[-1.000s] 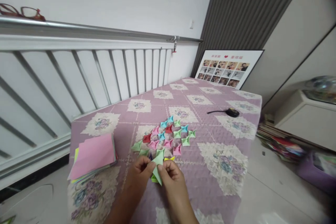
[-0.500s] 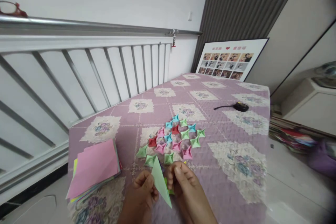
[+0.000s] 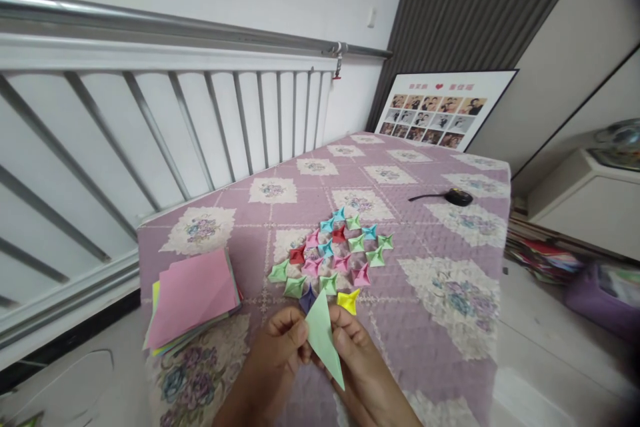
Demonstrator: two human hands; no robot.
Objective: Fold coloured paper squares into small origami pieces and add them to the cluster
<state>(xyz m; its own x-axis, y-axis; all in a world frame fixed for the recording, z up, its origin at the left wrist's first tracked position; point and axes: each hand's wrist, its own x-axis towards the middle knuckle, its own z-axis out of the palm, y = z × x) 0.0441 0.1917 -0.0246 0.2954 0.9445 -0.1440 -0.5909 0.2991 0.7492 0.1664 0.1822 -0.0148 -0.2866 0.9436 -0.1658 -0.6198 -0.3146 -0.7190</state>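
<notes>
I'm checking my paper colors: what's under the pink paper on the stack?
Yellow paper pokes out from beneath the pink paper at left; how many sheets lie covered cannot be seen.

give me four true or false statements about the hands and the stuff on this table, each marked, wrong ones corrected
1. The left hand and right hand both hold one pale green folded paper triangle. True.
2. The flat stack of coloured paper sheets has blue paper on top. False: the stack has pink paper on top.
3. A small bright yellow folded paper piece lies on the purple floral tablecloth. True.
4. The black rounded object with a thin tail lies left of that stack. False: it lies to the right.
</notes>
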